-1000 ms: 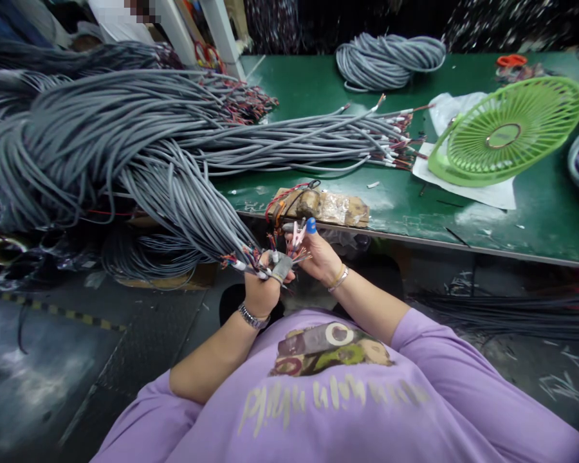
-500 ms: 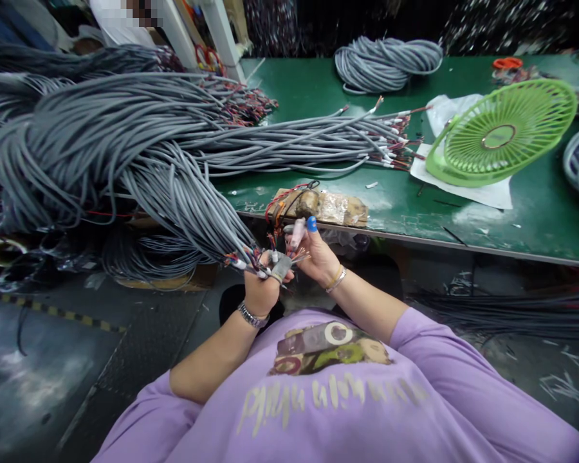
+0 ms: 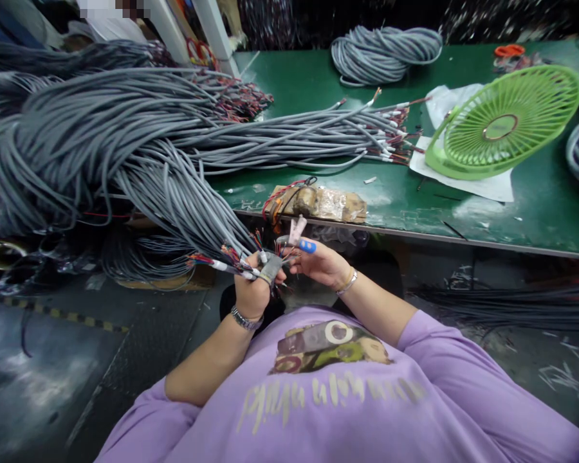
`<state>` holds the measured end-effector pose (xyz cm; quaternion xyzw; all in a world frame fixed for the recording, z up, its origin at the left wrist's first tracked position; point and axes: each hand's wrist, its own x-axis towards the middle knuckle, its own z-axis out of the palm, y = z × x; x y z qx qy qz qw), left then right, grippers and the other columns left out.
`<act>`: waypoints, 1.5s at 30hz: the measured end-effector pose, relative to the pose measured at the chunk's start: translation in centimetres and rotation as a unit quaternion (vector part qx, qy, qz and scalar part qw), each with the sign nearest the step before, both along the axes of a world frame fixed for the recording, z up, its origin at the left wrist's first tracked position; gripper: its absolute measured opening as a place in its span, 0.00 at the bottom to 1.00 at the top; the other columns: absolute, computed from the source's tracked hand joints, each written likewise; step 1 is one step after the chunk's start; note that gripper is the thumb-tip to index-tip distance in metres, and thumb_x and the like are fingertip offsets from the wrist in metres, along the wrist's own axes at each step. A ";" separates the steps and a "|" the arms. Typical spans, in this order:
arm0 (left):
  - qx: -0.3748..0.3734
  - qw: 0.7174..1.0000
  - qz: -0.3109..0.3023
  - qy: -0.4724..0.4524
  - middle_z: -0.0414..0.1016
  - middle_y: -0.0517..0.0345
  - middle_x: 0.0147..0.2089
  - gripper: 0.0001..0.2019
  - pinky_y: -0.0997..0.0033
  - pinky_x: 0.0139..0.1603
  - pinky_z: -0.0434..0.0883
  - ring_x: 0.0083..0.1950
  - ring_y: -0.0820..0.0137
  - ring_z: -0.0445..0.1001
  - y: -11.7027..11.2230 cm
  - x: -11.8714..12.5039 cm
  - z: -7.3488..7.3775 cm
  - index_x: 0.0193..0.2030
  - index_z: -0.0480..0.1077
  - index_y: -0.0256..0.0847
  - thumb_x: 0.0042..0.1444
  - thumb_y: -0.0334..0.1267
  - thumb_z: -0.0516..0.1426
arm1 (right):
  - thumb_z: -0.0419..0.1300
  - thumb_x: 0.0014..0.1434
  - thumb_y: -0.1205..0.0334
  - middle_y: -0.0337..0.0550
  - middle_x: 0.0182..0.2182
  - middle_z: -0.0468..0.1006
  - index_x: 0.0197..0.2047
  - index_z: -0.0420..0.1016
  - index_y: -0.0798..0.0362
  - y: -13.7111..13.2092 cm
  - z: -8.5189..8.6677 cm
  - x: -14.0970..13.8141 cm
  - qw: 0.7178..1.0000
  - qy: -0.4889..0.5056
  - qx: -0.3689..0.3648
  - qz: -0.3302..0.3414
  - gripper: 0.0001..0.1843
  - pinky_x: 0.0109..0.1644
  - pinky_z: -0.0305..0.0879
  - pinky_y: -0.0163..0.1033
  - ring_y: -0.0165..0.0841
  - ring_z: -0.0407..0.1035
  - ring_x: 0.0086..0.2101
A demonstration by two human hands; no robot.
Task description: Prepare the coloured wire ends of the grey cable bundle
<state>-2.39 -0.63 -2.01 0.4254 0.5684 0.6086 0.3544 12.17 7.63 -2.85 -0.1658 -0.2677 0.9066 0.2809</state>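
Observation:
My left hand (image 3: 251,294) is closed around the stripped end of a grey cable at the lower tip of a hanging cable bundle (image 3: 181,196). A grey wrap (image 3: 271,267) covers its thumb area. Thin coloured wires (image 3: 285,252) fan out from the grip toward my right hand (image 3: 324,263). That hand's fingers are bent together at the wire tips, with a blue band (image 3: 307,245) and a pale pink wrap (image 3: 296,229) on its digits. Exactly which wires it pinches is too small to make out. Other cable ends with red and blue wires (image 3: 205,260) stick out left of my left hand.
More grey cables (image 3: 289,140) lie across the green table (image 3: 390,193). A wooden block (image 3: 338,204) with tape and wires sits at its front edge. A green fan (image 3: 502,125) stands on paper at the right. A coiled cable (image 3: 386,54) lies behind; part of another person shows top left.
My left hand has moved slightly left and down, and the red-and-blue wire ends beside it show more. My right hand has turned, its blue-banded digit now lower and flatter. The view has shifted slightly.

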 end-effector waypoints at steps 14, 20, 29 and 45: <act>-0.007 0.998 -0.014 0.068 0.74 0.62 0.20 0.09 0.76 0.24 0.72 0.20 0.74 0.72 -0.4 -0.1 0.4 0.27 0.71 0.39 0.53 0.40 0.63 | 0.74 0.38 0.57 0.33 0.19 0.69 0.27 0.72 0.56 -1.9 1.0 -1.3 0.984 -0.129 0.052 -0.115 0.18 0.27 0.60 0.32 0.24 0.61 0.21; -0.008 0.997 0.009 0.074 0.74 0.62 0.19 0.07 0.75 0.23 0.71 0.19 0.73 0.72 -0.2 0.1 0.4 0.28 0.72 0.39 0.53 0.39 0.62 | 0.72 0.43 0.58 0.38 0.25 0.75 0.29 0.76 0.55 -3.1 0.8 -0.4 0.959 -0.144 0.162 -0.180 0.13 0.34 0.63 0.35 0.27 0.65 0.27; 0.002 0.999 0.005 0.047 0.71 0.63 0.18 0.10 0.78 0.21 0.68 0.18 0.76 0.69 0.2 0.7 1.2 0.25 0.71 0.38 0.53 0.40 0.62 | 0.60 0.55 0.37 0.41 0.29 0.75 0.32 0.75 0.56 0.0 -1.8 -0.1 0.982 -0.128 -0.011 -0.138 0.26 0.29 0.63 0.32 0.25 0.63 0.25; 0.000 0.998 -0.003 0.063 0.72 0.62 0.18 0.10 0.78 0.21 0.68 0.18 0.75 0.70 1.0 0.9 0.6 0.23 0.70 0.38 0.52 0.38 0.61 | 0.67 0.50 0.39 0.35 0.23 0.70 0.31 0.73 0.55 1.9 -0.3 -2.9 0.985 -0.025 -0.040 -0.166 0.25 0.25 0.55 0.31 0.23 0.58 0.22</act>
